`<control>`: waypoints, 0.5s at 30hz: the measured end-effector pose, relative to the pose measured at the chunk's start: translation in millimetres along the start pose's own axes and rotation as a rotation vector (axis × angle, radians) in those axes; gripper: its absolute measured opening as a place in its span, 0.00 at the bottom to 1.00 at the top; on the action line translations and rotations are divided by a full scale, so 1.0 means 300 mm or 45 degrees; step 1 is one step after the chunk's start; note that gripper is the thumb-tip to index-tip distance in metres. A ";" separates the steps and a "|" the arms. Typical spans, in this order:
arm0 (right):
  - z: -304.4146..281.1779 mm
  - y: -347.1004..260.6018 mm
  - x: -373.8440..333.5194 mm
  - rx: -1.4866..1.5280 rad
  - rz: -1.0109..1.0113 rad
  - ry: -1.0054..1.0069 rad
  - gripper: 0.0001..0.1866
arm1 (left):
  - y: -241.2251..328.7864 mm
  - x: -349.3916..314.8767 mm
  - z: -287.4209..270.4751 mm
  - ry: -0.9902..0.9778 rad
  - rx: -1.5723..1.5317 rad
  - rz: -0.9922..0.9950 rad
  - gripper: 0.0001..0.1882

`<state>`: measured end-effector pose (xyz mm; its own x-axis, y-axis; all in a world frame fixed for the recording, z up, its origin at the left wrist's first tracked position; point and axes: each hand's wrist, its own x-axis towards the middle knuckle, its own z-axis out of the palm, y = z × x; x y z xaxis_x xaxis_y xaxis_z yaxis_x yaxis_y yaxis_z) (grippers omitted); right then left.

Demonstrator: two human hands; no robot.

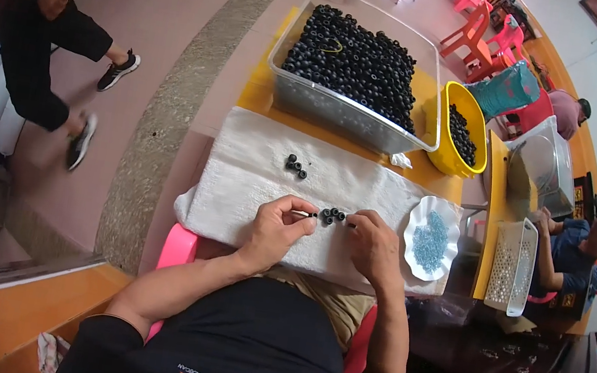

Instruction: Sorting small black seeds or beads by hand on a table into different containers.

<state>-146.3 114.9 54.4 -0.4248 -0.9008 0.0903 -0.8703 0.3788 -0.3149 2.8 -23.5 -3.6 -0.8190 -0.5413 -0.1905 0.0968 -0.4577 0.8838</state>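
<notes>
My left hand (275, 231) is closed in a pinch over the white towel (238, 177), with a small black ring-shaped part (313, 215) at its fingertips. Across from it, my right hand (376, 246) also pinches, on a small dark piece (351, 224) too small to name. Between the two hands lies a little group of black ring-shaped parts (331, 215). Three more black parts (297, 165) rest farther back on the towel. Beside my right hand stands a white wavy-rimmed dish (413, 238) holding many tiny pale-blue clear pieces (430, 242).
Behind the towel, a clear plastic bin (340, 112) is filled with black rings. A yellow bucket (443, 158) with more rings adjoins it. White basket (511, 268) and a seated person (574, 251) are at right; another person (49, 49) walks at left.
</notes>
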 end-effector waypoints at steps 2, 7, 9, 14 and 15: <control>-0.005 -0.006 0.027 -0.015 0.046 -0.069 0.13 | 0.003 0.000 0.001 0.011 0.044 -0.022 0.10; 0.029 -0.061 0.164 0.132 -0.175 0.251 0.14 | -0.018 0.000 -0.001 0.071 -0.054 -0.034 0.10; 0.058 -0.109 0.242 0.174 -0.213 0.231 0.14 | -0.037 0.006 -0.001 0.112 -0.232 0.040 0.11; 0.135 -0.149 0.367 0.027 -0.178 0.077 0.17 | -0.016 0.007 0.010 0.244 -0.338 0.052 0.13; 0.139 -0.152 0.378 0.026 -0.181 0.028 0.18 | -0.007 0.004 0.008 0.282 -0.355 0.047 0.14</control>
<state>-144.4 -13.4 39.4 -0.3030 -0.9401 0.1562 -0.9170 0.2430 -0.3162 0.2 -21.6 -4.5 -0.6723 -0.6871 -0.2756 0.3000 -0.5931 0.7471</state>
